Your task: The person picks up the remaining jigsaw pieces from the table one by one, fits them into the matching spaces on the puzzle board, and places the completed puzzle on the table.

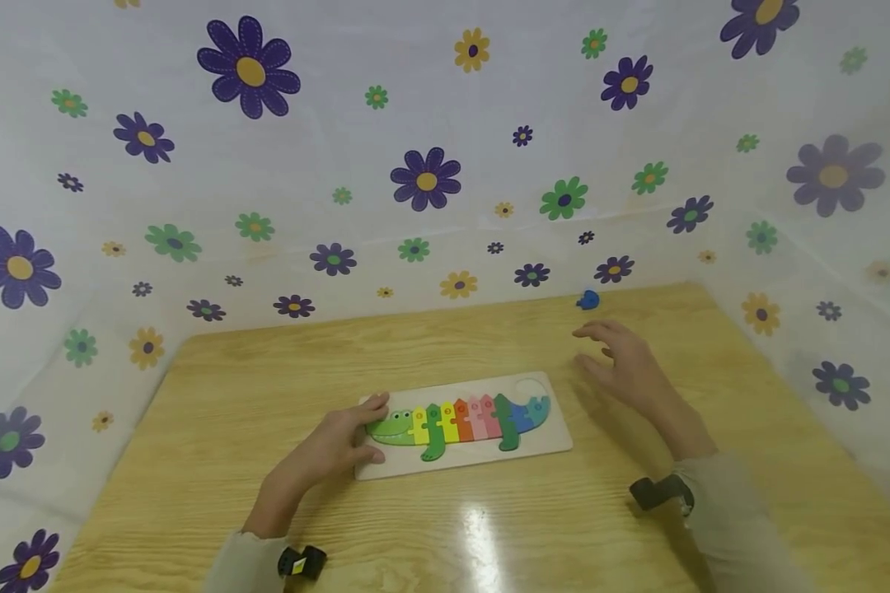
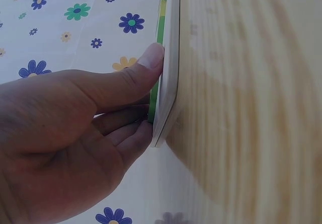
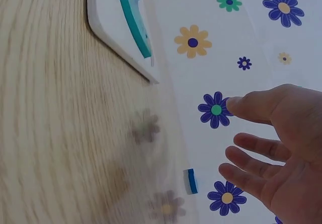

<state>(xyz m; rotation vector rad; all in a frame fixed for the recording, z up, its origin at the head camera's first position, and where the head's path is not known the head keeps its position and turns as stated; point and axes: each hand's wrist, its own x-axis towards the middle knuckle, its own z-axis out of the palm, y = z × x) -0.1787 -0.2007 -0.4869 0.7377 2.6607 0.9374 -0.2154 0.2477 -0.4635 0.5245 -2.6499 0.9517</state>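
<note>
A crocodile puzzle on a pale wooden board (image 1: 400, 470) lies on the table, with a green head, yellow, orange, pink and dark green sections and a blue tail. A round recess (image 1: 530, 387) shows bare wood above the tail. My left hand (image 1: 330, 445) rests at the board's left end, thumb and fingertips touching it beside the head; the left wrist view shows the thumb (image 2: 151, 58) on top. My right hand (image 1: 630, 371) hovers right of the board, fingers apart and holding nothing. Beyond it sits a small blue puzzle piece (image 1: 588, 300), also in the right wrist view (image 3: 191, 181).
The wood-grain table (image 1: 267, 362) meets a white flower-patterned sheet (image 1: 460, 222) along its back edge. The same sheet hangs at the left and right sides. Dark camera mounts (image 1: 302, 562) sit at both wrists.
</note>
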